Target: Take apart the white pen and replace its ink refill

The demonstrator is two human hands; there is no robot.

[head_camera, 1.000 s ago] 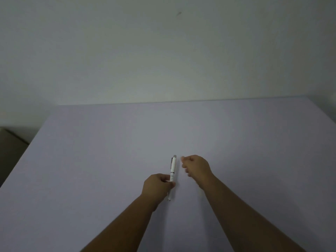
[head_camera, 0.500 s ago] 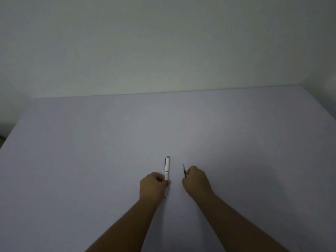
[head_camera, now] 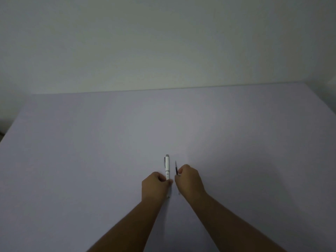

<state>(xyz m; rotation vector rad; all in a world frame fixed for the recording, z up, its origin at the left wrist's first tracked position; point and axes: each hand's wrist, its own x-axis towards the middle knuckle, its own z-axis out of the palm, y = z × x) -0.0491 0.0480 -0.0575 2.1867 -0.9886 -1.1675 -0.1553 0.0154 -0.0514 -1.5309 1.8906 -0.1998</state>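
The white pen (head_camera: pixel 167 166) points away from me over the table, its grey clicker end farthest out. My left hand (head_camera: pixel 156 184) is closed around the pen's lower half, and the tip peeks out below the fist. Just to the right, my right hand (head_camera: pixel 189 179) pinches a thin dark ink refill (head_camera: pixel 176 168) that stands parallel to the pen. Only the refill's upper part shows above my fingers. The two hands are close together, nearly touching.
A pale lavender table (head_camera: pixel 236 142) fills the lower view. A plain wall (head_camera: pixel 163 42) rises behind its far edge. The table's left edge drops off at the far left.
My right hand, earlier beside the pen's top with nothing seen in it, has pulled back toward me and now holds the dark refill upright. The view has shifted slightly downward.
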